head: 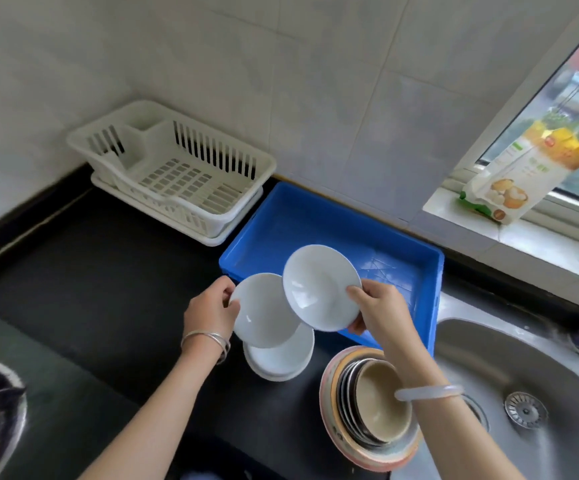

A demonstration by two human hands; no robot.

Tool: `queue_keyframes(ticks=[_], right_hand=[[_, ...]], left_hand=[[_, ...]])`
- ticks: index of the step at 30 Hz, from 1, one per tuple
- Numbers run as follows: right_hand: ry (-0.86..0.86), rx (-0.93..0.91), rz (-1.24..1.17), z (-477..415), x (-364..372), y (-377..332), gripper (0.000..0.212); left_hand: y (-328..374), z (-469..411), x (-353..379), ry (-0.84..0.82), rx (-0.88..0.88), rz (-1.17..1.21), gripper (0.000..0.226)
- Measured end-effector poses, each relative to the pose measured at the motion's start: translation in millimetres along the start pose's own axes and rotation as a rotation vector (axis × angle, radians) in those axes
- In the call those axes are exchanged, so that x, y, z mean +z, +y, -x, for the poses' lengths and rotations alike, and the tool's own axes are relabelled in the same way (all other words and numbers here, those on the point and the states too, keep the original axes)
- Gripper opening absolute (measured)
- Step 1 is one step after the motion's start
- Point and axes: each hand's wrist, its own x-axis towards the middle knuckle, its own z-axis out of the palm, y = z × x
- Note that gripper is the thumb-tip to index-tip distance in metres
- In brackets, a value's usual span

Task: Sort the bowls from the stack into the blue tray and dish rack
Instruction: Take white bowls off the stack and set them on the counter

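Fingers of each hand — left (211, 311), right (376, 311) — pinch a white bowl's rim; tilted, ready for tray (433, 271) or rack (177, 168).

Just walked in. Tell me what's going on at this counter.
A person is sorting dishes on a black counter. The left hand holds one shallow white bowl by its rim above a small white stack; the right hand holds another white bowl tilted over the blue plastic tray. The white plastic dish rack holds nothing. A mixed stack of bowls waits beside the steel sink.
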Motion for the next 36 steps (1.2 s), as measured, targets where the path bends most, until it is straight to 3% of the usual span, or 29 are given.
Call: queue_keyframes(ticks=[8, 14, 20, 27, 36], right_hand=[[-0.214, -0.088, 0.022, -46.8, 66.0, -63.3, 0.022], [-0.387, -0.096, 0.013, -88.1, 166.4, -107.8, 0.020], [-0.517, 0.007, -0.054, -121.0, 276.6, -129.4, 0.012], [-0.507, 0.126, -0.123, -151.5, 377.5, -153.3, 0.006], [-0.462, 0.185, -0.145, -181.7, 441.3, -164.6, 0.017]], left_hand=[[-53.3, -52.9, -76.2, 0.162, -0.230, 0.201, 0.012], [-133.3, -87.2, -118.2, 0.300, -0.437, 0.353, 0.031], [-195.9, -117.8, -146.3, 0.433, -0.607, 0.569, 0.030], [-241.3, -159.6, -168.7, 0.537, -0.754, 0.692, 0.033], [-262.1, -194.9, -180.2, 0.634, -0.811, 0.784, 0.040]])
